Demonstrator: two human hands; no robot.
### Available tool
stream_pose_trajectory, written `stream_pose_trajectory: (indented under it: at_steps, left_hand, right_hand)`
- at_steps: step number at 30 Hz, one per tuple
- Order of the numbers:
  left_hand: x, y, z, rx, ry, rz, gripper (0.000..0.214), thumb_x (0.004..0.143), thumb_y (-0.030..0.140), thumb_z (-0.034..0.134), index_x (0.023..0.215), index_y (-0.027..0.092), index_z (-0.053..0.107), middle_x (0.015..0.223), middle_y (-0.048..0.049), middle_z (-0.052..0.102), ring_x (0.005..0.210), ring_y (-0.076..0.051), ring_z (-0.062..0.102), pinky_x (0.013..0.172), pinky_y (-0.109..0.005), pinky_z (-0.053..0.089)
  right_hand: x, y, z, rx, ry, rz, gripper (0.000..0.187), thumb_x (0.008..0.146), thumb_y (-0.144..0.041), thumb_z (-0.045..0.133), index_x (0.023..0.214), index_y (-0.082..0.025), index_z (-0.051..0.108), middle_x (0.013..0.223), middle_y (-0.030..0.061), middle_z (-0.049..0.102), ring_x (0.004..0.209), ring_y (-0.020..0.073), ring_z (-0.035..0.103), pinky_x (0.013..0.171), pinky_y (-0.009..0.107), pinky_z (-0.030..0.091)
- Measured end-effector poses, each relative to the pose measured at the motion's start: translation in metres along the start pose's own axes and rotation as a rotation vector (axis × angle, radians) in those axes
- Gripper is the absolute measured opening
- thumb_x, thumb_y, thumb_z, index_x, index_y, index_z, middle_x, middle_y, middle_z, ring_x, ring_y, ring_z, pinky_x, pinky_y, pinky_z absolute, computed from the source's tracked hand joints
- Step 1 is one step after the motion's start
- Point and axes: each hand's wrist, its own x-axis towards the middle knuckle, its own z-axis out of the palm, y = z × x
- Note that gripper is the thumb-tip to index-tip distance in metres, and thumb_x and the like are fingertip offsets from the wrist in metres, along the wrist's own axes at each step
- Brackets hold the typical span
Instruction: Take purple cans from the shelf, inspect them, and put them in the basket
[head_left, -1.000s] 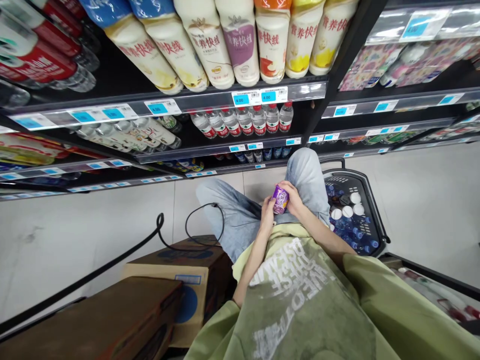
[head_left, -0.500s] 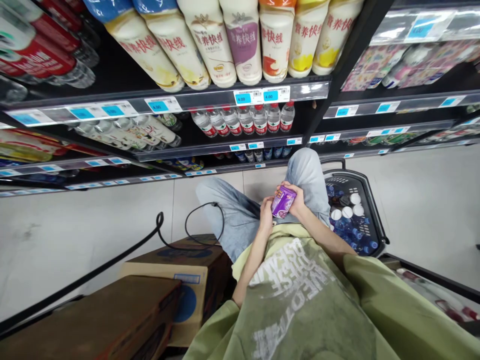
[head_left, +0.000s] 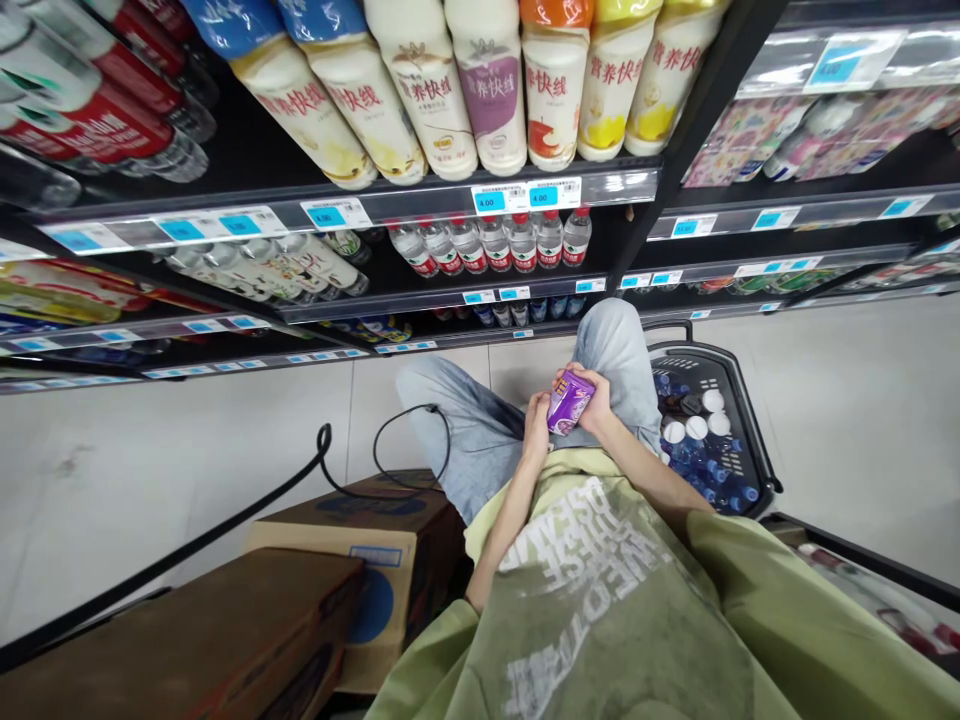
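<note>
Nearest, at the lower left, a big brown carton [head_left: 187, 630] stands in front of a second carton [head_left: 390, 575] with a blue disc on its side; what they hold is hidden. Beyond the green shirt [head_left: 600, 600], the left hand [head_left: 535, 428] and the right hand [head_left: 598, 400] are close together, both gripping a purple can [head_left: 570, 403] above the lap, tilted between the bent knees; its contents cannot be seen. Just beside the right knee sits a black basket [head_left: 757, 450] holding blue-capped bottles [head_left: 718, 473], 4 white lids [head_left: 697, 427] and at least 1 dark lid. Past the knees, on the dark shelving [head_left: 619, 186], stand 7 clear water bottles [head_left: 495, 244] with red caps in the front row, and a level above them 7 larger milky drink bottles [head_left: 491, 95], capped or topped in blue, white, orange and yellow.
</note>
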Motion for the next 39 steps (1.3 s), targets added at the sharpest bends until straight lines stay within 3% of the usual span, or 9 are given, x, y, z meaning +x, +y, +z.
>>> stream_pose_trajectory:
  at_steps: [9, 13, 18, 22, 28, 39]
  left_hand:
    - [-0.003, 0.004, 0.001, -0.009, -0.002, -0.077, 0.053, 0.084, 0.067, 0.074, 0.107, 0.019, 0.066, 0.102, -0.0062, 0.072, 0.094, -0.023, 0.069, 0.085, -0.034, 0.056]
    - [-0.009, 0.013, 0.003, 0.011, -0.006, -0.04, 0.062, 0.07, 0.058, 0.089, 0.112, 0.019, 0.064, 0.109, -0.0066, 0.072, 0.099, -0.022, 0.07, 0.087, -0.032, 0.056]
    - [-0.015, 0.026, 0.006, 0.052, -0.029, -0.096, 0.072, 0.057, 0.041, 0.099, 0.114, 0.018, 0.061, 0.105, -0.0071, 0.074, 0.092, -0.021, 0.072, 0.08, -0.03, 0.058]
    - [-0.016, 0.028, 0.008, 0.127, -0.032, -0.083, 0.069, 0.061, 0.035, 0.097, 0.116, 0.018, 0.059, 0.108, -0.0084, 0.075, 0.088, -0.022, 0.073, 0.074, -0.031, 0.058]
    - [-0.02, 0.029, 0.004, 0.472, -0.027, -0.004, 0.072, 0.066, 0.032, 0.097, 0.126, 0.018, 0.059, 0.119, -0.0121, 0.075, 0.105, -0.028, 0.073, 0.092, -0.038, 0.057]
    - [-0.019, 0.029, 0.002, 0.488, -0.031, -0.052, 0.068, 0.071, 0.036, 0.094, 0.127, 0.019, 0.06, 0.124, -0.0135, 0.075, 0.112, -0.03, 0.074, 0.096, -0.04, 0.056]
  right_hand:
    - [0.006, 0.002, 0.0, 0.013, 0.067, -0.003, 0.024, 0.058, -0.035, 0.074, 0.077, -0.025, 0.064, 0.08, 0.0027, 0.076, 0.086, 0.0304, 0.074, 0.077, 0.044, 0.063]
    - [0.006, 0.001, 0.0, 0.031, 0.057, 0.006, 0.023, 0.059, -0.033, 0.072, 0.078, -0.025, 0.063, 0.08, 0.0027, 0.076, 0.088, 0.03, 0.075, 0.073, 0.041, 0.063]
    - [0.007, 0.001, -0.001, 0.051, 0.071, 0.024, 0.021, 0.062, -0.031, 0.072, 0.079, -0.024, 0.062, 0.08, 0.0028, 0.076, 0.085, 0.0286, 0.075, 0.073, 0.039, 0.064]
    - [0.008, 0.002, -0.001, 0.014, 0.088, 0.049, 0.021, 0.064, -0.029, 0.073, 0.081, -0.024, 0.061, 0.083, 0.0019, 0.077, 0.084, 0.0274, 0.076, 0.074, 0.039, 0.064]
    - [0.01, 0.009, -0.002, -0.057, 0.156, 0.053, 0.032, 0.065, -0.036, 0.082, 0.085, -0.024, 0.061, 0.085, -0.0002, 0.077, 0.083, 0.0245, 0.076, 0.074, 0.035, 0.062]
    - [0.011, 0.012, -0.004, -0.218, 0.187, -0.049, 0.037, 0.063, -0.045, 0.09, 0.082, -0.023, 0.068, 0.083, -0.0021, 0.073, 0.073, 0.017, 0.066, 0.072, 0.032, 0.056]
